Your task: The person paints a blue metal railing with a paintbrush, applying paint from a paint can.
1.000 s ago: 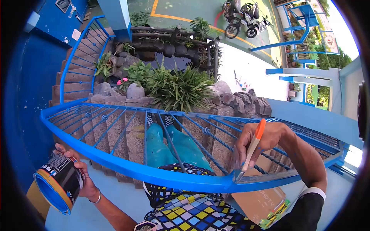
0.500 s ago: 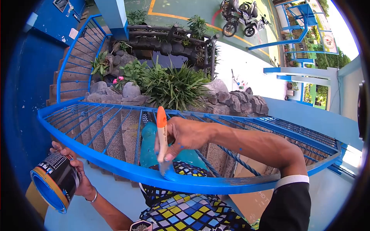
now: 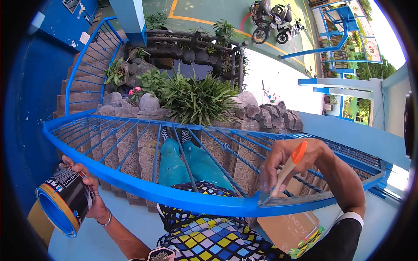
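Closest in, down at the lower left, the left hand (image 3: pixel 93 198) was wrapped tight round a paint can (image 3: pixel 63 203), which was tipped on its side with its blue mouth facing the camera, just below the rail. Across the middle ran the blue handrail (image 3: pixel 143 189), its long axis sweeping left to right in a shallow curve. Over on the right, the right hand (image 3: pixel 291 160) was clamped on the paintbrush (image 3: pixel 285 174), fingers pinching low on the handle, orange end tilted up and to the right, bristles pressed onto the top of the rail. Glossy blue lay to the left of the tip and a dull, worn stretch to its right, under that wrist, so the right hand was the nearer one. Beyond the bars were stone steps (image 3: pixel 130 148), then plants (image 3: pixel 196 98) and parked motorbikes (image 3: pixel 272 19) far off.
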Motion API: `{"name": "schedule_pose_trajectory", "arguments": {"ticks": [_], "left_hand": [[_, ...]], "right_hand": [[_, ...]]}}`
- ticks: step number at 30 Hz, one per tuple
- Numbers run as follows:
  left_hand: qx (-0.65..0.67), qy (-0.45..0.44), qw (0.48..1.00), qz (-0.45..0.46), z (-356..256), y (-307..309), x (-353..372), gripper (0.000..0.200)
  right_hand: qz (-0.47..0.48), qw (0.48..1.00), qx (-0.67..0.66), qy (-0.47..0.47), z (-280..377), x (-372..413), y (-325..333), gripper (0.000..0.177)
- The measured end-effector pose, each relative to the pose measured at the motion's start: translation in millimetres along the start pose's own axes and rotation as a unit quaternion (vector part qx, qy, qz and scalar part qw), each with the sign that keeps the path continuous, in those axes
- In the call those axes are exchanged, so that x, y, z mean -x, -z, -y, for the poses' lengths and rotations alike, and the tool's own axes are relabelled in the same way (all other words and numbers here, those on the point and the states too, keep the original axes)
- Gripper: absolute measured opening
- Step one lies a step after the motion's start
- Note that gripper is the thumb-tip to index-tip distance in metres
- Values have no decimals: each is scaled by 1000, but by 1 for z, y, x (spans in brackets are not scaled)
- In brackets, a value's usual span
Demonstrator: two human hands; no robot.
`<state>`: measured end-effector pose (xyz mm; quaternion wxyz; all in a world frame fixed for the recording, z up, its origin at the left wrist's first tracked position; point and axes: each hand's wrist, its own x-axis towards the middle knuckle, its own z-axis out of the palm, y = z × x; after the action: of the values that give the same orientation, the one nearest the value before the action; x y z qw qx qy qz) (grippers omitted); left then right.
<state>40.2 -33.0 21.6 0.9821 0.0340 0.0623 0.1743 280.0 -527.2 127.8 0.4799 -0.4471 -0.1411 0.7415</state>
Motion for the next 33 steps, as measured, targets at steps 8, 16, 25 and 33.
{"name": "schedule_pose_trajectory", "arguments": {"ticks": [8, 16, 25, 33], "left_hand": [[5, 12, 1000, 7, 10, -3, -5, 78], [1, -6, 1000, 9, 15, -9, -6, 74], [-6, -33, 999, 7, 9, -3, -1, 74], [8, -36, 999, 11, 5, 0, 2, 76]], "right_hand": [[22, 992, 42, -119, 40, -60, 6, 31], [-116, 980, 28, 159, 28, -218, -10, 32], [20, 987, 132, 91, 41, -97, -1, 27], [54, 985, 113, -120, 71, -60, 10, 33]]}}
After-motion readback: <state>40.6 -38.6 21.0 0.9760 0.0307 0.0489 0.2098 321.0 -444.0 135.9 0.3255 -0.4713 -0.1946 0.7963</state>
